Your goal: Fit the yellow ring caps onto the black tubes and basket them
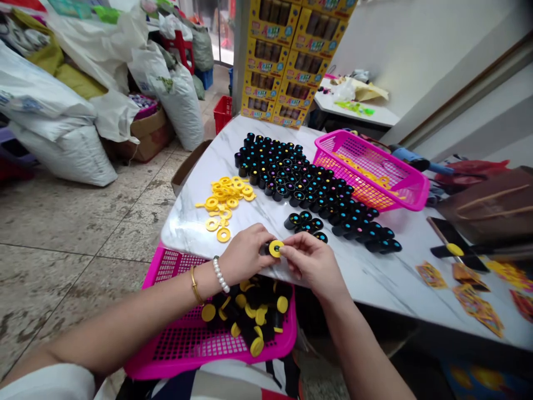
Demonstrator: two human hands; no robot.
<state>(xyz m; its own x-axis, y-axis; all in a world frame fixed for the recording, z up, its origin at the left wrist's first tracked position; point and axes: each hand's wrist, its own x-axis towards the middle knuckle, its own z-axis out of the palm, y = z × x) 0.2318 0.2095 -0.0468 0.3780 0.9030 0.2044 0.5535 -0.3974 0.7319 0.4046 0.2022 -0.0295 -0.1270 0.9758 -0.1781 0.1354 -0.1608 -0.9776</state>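
Note:
My left hand [245, 254] is closed round a small black cylinder [267, 248] at the near edge of the marble table [375, 278]. My right hand [310, 260] pinches a yellow ring cap [275, 248] against the end of that cylinder. A pearl bracelet and a gold bangle sit on my left wrist. Below my hands a pink basket [179, 333] on my lap holds several black cylinders with yellow caps [250, 314]. Loose yellow rings [227, 200] lie in a pile on the table to the left.
Many black cylinders [303, 180] with coloured tops stand in rows mid-table. A second pink basket [370, 172] stands behind them. Yellow cartons [287, 61] are stacked at the back. White sacks [62, 122] lie on the floor at left. Printed cards [474, 300] and a phone [453, 241] lie at right.

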